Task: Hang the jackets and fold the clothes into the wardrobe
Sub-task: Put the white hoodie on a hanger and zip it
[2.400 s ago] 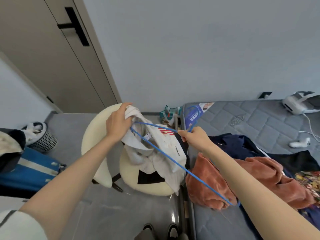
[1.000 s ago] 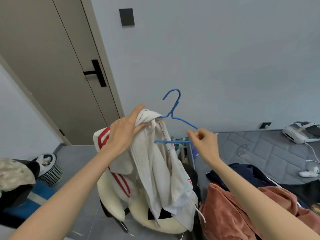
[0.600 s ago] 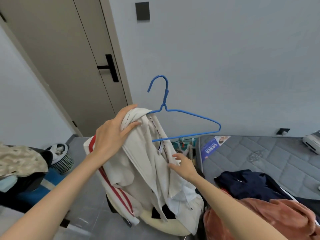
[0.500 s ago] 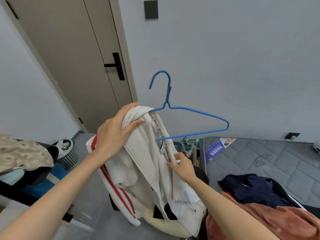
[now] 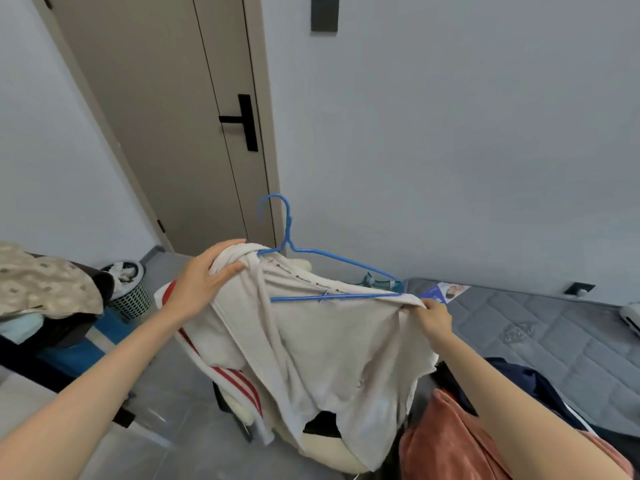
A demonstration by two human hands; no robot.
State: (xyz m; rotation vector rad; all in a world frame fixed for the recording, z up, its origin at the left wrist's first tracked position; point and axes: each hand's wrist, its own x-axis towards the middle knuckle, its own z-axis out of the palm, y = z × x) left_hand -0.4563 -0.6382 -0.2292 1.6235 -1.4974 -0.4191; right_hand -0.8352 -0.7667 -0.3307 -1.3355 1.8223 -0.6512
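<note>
wall (image 5: 450, 133), pale grey, fills most of the view, and a taupe door (image 5: 166, 133) with a black handle (image 5: 246, 123) stands at its left. bed (image 5: 554, 341) with a grey quilted mattress lies along the right side. held up in the air off the bed's left edge is the cream jacket (image 5: 329, 341), its red and white striped trim hanging low on the left, the body draped open and sagging between the two hands. a rust-coloured garment (image 5: 443, 445) is heaped at the bed's near left corner with a navy garment (image 5: 540, 386) just behind it. a cream chair (image 5: 332, 455) shows below the jacket's hem. a mesh basket (image 5: 133, 299) sits on the floor by the left wall. the blue wire hanger (image 5: 288, 225) stands upright inside the jacket's neck, hook free above the cloth. the left hand (image 5: 204, 282) grips the bunched shoulder over the hanger's left end; the right hand (image 5: 433, 318) pinches the jacket's edge just below the hanger's right tip.
</note>
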